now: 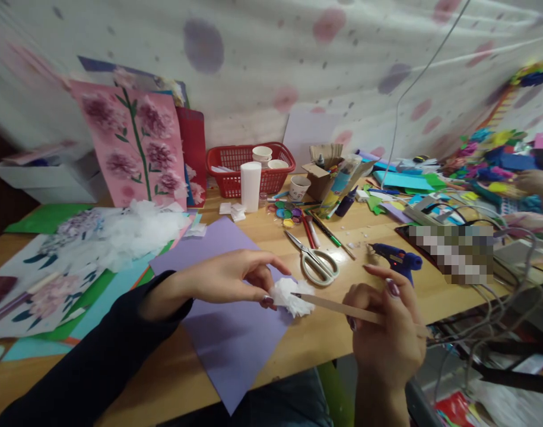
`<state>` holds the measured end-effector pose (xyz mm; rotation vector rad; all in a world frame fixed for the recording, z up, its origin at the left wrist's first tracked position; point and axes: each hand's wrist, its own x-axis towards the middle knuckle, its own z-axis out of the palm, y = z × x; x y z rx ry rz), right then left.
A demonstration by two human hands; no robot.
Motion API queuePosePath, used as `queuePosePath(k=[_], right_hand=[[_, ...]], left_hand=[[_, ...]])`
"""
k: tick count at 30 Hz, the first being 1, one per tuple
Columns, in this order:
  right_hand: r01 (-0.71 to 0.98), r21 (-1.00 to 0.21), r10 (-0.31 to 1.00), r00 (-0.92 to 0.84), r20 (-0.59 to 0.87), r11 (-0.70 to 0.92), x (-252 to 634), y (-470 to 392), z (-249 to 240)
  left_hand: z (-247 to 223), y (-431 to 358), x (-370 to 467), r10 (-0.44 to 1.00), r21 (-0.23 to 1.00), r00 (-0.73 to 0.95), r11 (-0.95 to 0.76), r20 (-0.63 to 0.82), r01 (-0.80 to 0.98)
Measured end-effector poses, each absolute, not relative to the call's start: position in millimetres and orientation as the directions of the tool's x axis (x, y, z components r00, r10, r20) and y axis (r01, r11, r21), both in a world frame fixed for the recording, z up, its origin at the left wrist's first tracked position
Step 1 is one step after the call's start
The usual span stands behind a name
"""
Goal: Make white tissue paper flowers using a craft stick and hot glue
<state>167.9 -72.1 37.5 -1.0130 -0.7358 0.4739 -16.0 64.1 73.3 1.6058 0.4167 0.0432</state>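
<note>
Tissue puff is being pinched by the left hand at the right corner of the purple paper, the right hand gripping a wooden stick apparently touching it.

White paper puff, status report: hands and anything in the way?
Left hand pinching white paper puff by its edge. Right hand holding wooden stick, tip at puff. Scissors lie just beyond, not in the way.
</note>
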Motion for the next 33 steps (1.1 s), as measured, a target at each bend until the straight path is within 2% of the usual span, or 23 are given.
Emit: queuePosePath(k=[4,10,24,28,33], right_hand=[[-0.077,-0.902,0.731,0.617,0.291,0.424,163.1,-71.4,35.8],[-0.092,-0.908,0.752,0.597,0.279,0.41,155.9,-70.2,32.9],[-0.072,-0.896,0.722,0.623,0.302,0.437,154.5,-71.3,34.5],[-0.065,-0.896,0.718,0.624,0.308,0.44,156.5,-71.7,33.4],[-0.066,-0.9,0.716,0.632,0.297,0.431,159.5,-71.5,29.3]], left_hand=[[72.9,63.2,-15.5,0.283,0.958,0.932,-0.11,-0.227,0.266],[72.8,59.1,-14.7,0.281,0.946,0.937,-0.187,-0.206,0.264],[71.0,56.0,-17.3,0.25,0.991,0.959,0.016,-0.134,0.135],[71.4,55.7,-14.5,0.293,0.986,0.941,0.076,-0.167,0.151],[71.1,55.3,-8.6,0.36,0.966,0.897,0.071,-0.256,0.247]])
